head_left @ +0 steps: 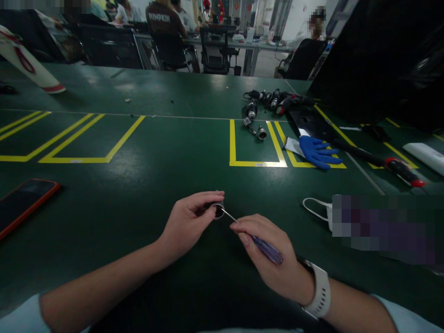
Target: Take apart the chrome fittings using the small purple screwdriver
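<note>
The dark green tabletop is marked with yellow tape boxes. At the left edge lies a phone in a red case. Right of centre sits a cluster of small metal parts, and below it to the right a blue glove and a red-handled tool. A white mask loop shows lower right, and people sit at desks along the top.

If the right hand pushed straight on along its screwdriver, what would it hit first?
Probably the small round metal part pinched in the left hand; the screwdriver in the right hand seems to reach its opening.
</note>
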Demonstrator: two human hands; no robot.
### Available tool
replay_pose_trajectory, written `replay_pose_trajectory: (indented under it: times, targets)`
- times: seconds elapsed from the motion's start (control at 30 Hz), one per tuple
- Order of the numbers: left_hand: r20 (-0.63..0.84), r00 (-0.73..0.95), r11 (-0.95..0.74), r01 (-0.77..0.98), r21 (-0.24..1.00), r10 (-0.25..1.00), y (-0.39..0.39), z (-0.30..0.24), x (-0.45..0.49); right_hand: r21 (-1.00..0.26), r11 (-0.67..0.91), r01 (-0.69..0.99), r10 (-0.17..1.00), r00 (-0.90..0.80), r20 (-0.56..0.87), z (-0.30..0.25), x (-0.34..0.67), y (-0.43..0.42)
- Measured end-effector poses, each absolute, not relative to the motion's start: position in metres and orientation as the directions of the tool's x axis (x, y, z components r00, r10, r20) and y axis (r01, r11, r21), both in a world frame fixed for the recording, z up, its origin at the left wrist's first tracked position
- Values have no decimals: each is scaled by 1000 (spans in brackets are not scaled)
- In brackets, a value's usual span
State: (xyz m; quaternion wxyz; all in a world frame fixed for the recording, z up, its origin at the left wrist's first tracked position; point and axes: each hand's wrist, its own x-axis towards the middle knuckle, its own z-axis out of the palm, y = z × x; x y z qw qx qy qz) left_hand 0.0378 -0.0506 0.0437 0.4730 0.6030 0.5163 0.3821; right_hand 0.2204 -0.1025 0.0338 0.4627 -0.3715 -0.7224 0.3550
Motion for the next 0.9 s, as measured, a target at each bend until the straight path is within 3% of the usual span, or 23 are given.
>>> replay_pose_trajectory:
  times: [0.9]
  targets:
    - [111,272,-214,386,897,956,-51,38,39,-708,622,336,778,-370,508,32,219,-105]
